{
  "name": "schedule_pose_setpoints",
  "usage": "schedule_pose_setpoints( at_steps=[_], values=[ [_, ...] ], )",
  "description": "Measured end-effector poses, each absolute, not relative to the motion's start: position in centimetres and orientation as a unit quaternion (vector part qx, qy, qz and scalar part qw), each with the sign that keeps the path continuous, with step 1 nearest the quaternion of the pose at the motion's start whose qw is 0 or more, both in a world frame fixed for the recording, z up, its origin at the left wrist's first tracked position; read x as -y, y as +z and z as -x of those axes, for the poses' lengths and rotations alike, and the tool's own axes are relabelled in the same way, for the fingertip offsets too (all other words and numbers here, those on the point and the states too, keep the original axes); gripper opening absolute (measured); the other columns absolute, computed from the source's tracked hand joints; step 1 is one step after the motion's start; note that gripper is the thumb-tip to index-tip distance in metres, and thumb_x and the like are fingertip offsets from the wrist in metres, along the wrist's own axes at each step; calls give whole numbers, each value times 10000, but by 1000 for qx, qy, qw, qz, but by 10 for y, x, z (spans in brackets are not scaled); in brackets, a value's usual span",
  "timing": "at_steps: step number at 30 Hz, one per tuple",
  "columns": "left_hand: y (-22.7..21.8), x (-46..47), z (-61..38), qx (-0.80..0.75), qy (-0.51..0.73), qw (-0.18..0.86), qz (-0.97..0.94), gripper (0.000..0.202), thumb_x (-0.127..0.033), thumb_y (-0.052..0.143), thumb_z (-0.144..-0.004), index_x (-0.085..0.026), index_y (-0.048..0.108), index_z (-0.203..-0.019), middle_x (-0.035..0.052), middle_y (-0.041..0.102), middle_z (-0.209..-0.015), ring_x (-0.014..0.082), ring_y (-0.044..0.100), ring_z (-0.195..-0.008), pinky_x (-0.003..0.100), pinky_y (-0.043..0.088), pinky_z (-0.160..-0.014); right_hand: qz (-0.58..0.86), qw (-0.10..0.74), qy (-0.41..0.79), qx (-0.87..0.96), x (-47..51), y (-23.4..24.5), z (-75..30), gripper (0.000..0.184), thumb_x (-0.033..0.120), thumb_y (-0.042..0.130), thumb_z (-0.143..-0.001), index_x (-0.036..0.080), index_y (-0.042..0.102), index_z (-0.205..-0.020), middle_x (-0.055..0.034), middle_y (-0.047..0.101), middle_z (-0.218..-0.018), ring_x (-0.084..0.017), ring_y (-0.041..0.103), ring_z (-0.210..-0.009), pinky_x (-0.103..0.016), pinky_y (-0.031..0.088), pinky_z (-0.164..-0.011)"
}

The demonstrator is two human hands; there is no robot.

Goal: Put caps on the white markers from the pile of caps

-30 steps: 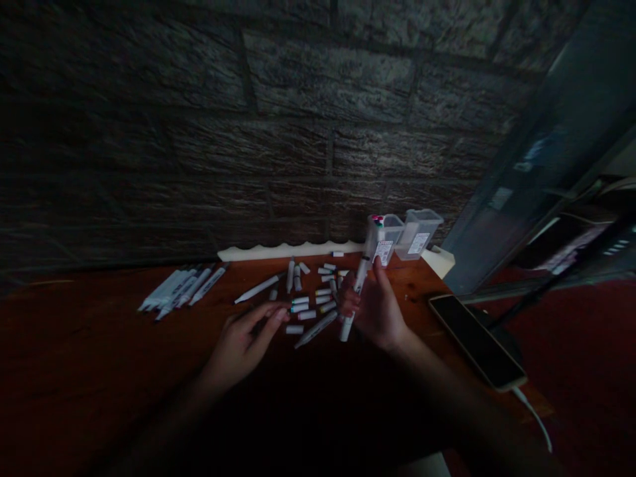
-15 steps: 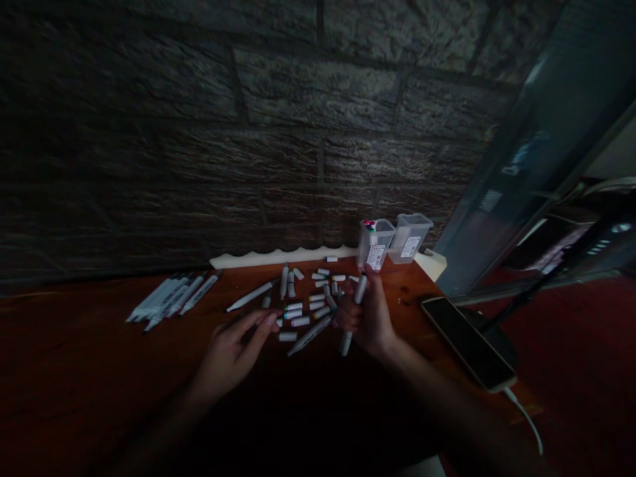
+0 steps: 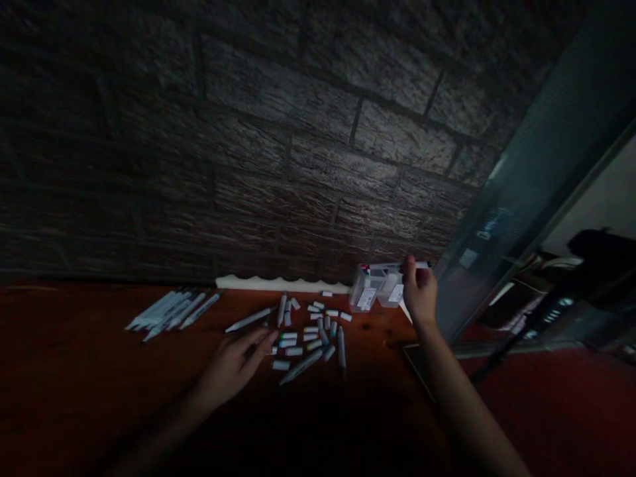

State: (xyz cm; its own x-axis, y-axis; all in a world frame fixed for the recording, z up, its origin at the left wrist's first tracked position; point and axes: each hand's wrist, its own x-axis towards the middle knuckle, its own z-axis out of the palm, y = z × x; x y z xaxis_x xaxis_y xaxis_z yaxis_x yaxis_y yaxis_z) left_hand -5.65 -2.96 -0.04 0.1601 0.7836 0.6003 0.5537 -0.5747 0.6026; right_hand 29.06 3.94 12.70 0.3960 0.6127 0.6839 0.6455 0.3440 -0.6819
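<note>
My right hand (image 3: 420,291) is closed around a white marker (image 3: 423,265), raised over the two clear plastic containers (image 3: 366,297) by the wall. The marker lies roughly level, its dark tip pointing right. My left hand (image 3: 243,361) hovers low over the table, thumb and forefinger brought together in a pinch. Whatever may be between those fingertips is hidden. Just beside them lie several loose marker caps (image 3: 294,352) with coloured bands. An uncapped-looking marker (image 3: 301,367) lies among the caps, and another marker (image 3: 342,351) stands out to their right.
A row of white markers (image 3: 171,313) lies at the left of the wooden table (image 3: 74,371). A white wavy-edged strip (image 3: 283,285) runs along the brick wall. The dark phone (image 3: 416,364) is partly behind my right forearm. One container holds coloured-end markers.
My right hand has moved up and right, from the caps to the containers, turning the marker from upright to level. My left hand stays by the caps. The camera view has tilted.
</note>
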Motion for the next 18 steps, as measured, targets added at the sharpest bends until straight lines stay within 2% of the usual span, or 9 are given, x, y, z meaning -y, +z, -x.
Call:
schedule_pose_setpoints(
  at_steps=[2,5,7,8,10,13,14,16,18],
  values=[
    [-2,29,55,-441,473,122,-753,297,-411,509,-910,-213,712,-1000,37,763,-959,188,720,-829,238,549,-771,643,450,-120,608,-60,137,-301,453,525,379,-920,166,610,-768,-132,695,-780,-213,647,-703,-280,403,-613],
    [-1,30,53,-437,467,130,-758,271,-389,518,-912,-207,701,-993,30,761,-928,175,714,-806,229,541,-745,657,358,-119,653,-85,139,-304,378,461,541,-842,186,601,-588,-141,698,-678,-243,669,-685,-284,394,-601],
    [2,32,52,-437,459,135,-761,255,-373,509,-921,-203,694,-964,25,754,-893,165,704,-780,229,528,-734,651,335,-108,673,-95,134,-300,335,420,612,-786,193,597,-541,-126,689,-631,-237,667,-660,-278,399,-599],
    [4,32,52,-438,459,137,-761,252,-368,504,-924,-200,689,-957,24,750,-883,162,698,-773,230,521,-732,645,331,-106,681,-97,132,-297,289,398,623,-775,188,624,-578,-121,697,-651,-232,666,-669,-275,407,-611],
    [8,32,53,-438,463,140,-758,253,-358,486,-933,-195,679,-953,22,739,-863,153,683,-755,230,509,-717,631,345,-113,685,-96,126,-292,224,362,596,-793,158,685,-770,-132,717,-767,-227,664,-729,-281,430,-663],
    [9,29,56,-450,467,141,-748,249,-353,474,-935,-192,664,-947,15,716,-810,145,656,-713,226,493,-673,615,402,-132,665,-79,109,-279,382,353,464,-878,82,622,-1096,-179,695,-953,-228,640,-809,-317,451,-732],
    [8,28,57,-461,465,138,-743,249,-357,472,-934,-193,660,-950,11,708,-785,143,647,-691,227,489,-659,609,419,-131,661,-69,100,-273,407,367,426,-899,79,603,-1126,-174,688,-960,-224,633,-793,-322,456,-722],
    [6,24,61,-489,458,126,-732,253,-366,469,-931,-197,655,-967,12,702,-774,147,643,-678,236,491,-661,570,459,-91,676,-47,75,-260,370,395,411,-914,129,643,-1023,-123,694,-880,-213,625,-731,-319,463,-683],
    [3,20,66,-521,451,103,-717,262,-371,464,-930,-203,652,-1003,24,710,-822,161,657,-723,256,504,-704,535,475,-13,699,-26,48,-246,336,396,426,-916,156,661,-928,-112,704,-858,-221,636,-728,-323,470,-660]
  ],
)
